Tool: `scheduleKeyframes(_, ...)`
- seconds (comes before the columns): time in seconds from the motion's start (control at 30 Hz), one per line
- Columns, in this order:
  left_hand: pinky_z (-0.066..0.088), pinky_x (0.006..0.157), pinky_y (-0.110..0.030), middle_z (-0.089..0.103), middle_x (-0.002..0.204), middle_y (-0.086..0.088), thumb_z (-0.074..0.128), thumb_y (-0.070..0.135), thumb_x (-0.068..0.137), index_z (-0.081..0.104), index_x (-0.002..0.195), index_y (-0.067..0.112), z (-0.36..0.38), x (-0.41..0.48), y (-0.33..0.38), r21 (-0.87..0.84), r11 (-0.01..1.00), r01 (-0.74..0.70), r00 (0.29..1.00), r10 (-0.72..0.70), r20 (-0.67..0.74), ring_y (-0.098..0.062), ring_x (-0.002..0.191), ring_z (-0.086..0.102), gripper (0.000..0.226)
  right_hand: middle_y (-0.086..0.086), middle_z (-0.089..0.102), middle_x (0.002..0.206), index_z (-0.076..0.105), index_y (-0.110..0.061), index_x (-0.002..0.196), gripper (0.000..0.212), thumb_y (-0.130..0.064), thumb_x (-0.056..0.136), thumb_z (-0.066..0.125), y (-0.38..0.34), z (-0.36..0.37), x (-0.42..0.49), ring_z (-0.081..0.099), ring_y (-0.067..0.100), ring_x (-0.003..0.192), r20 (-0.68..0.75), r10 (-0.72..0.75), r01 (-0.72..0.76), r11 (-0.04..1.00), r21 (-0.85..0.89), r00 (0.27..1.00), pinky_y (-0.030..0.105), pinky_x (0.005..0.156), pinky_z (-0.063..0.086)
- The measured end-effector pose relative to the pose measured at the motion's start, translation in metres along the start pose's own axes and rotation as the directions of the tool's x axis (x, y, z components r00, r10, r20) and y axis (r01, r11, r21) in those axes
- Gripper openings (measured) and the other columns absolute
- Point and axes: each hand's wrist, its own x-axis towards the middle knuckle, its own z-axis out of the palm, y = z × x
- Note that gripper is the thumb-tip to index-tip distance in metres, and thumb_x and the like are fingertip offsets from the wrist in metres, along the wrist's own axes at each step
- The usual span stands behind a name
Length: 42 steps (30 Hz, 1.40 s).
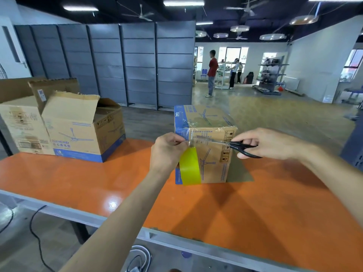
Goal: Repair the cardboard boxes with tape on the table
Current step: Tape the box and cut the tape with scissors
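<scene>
— Where's the box?
— The closed brown cardboard box with blue edging (214,173) stands on the orange bench (98,183), just beyond both hands. My left hand (169,149) pinches the clear tape strip (191,137) at its front; the yellow-green tape roll (190,167) hangs right under that hand.
— And the right?
— My right hand (263,144) grips the black scissors (241,147), blades reaching toward the left. I'd hold the strip taut, cut close to the roll, then press the end flat.

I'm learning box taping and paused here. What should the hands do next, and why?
Probably close the scissors in the right hand to snip the clear tape strip: the left hand pinches it taut off the taped box, the yellow-green roll hangs below, and the blades reach the strip.
</scene>
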Motion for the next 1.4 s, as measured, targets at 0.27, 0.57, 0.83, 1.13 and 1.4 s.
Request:
scheduleKeyframes(0.27,0.06,0.056,-0.041,0.077,0.083,-0.005,0.076,0.017,0.087,0.072,0.076,0.019,0.0,0.001,-0.003,-0.058,0.998,0.003,0.999,-0.001,0.04,-0.033,0.08,0.073,0.012,-0.011,0.065,0.067,0.076,-0.042,0.108,0.028,-0.024,0.087,0.079,-0.004,-0.008,0.014,0.056,0.001,0.059,0.031,0.003,-0.005,0.998,0.067,0.999,0.006,0.057,0.038)
scheduleKeyframes(0.57,0.062,0.057,-0.043,0.077,0.083,-0.004,0.077,0.018,0.087,0.072,0.075,0.021,-0.004,0.006,0.003,0.005,1.0,0.007,0.998,-0.008,0.06,-0.031,0.075,0.074,0.014,-0.011,0.07,0.065,0.071,-0.034,0.1,0.036,0.0,0.088,0.068,0.031,0.033,-0.004,0.058,0.003,0.056,0.063,0.141,-0.14,0.99,-0.016,0.988,0.016,0.054,0.042)
scheduleKeyframes(0.83,0.04,0.045,-0.02,0.068,0.066,0.0,0.081,0.011,0.081,0.073,0.063,0.021,0.004,-0.006,-0.031,0.029,0.996,0.082,0.989,-0.085,0.123,-0.015,0.055,0.056,0.022,-0.021,0.046,0.113,0.068,-0.024,0.113,0.018,-0.024,0.094,0.066,0.028,0.11,-0.023,0.058,0.009,0.083,0.149,0.117,-0.045,0.909,-0.414,0.982,0.028,0.067,0.049)
scheduleKeyframes(1.13,0.047,0.075,-0.034,0.077,0.078,0.006,0.074,0.029,0.076,0.074,0.074,0.03,-0.004,-0.002,-0.027,0.033,0.998,-0.045,0.988,0.04,0.148,-0.012,0.072,0.066,0.002,-0.005,0.067,0.099,0.071,-0.024,0.107,0.027,-0.033,0.102,0.047,-0.034,0.058,0.041,0.06,0.023,0.095,-0.524,-0.434,0.3,0.897,-0.323,0.733,0.047,0.082,0.053)
scheduleKeyframes(1.4,0.049,0.068,-0.036,0.07,0.076,0.016,0.075,0.018,0.087,0.072,0.075,0.031,-0.011,-0.001,-0.032,0.088,0.985,-0.148,0.985,0.139,0.106,-0.006,0.063,0.061,0.018,-0.008,0.072,0.102,0.077,-0.024,0.102,0.03,-0.039,0.101,0.052,-0.041,0.066,0.112,0.054,0.022,0.09,-0.582,-0.484,0.349,0.875,-0.336,0.654,0.044,0.077,0.052)
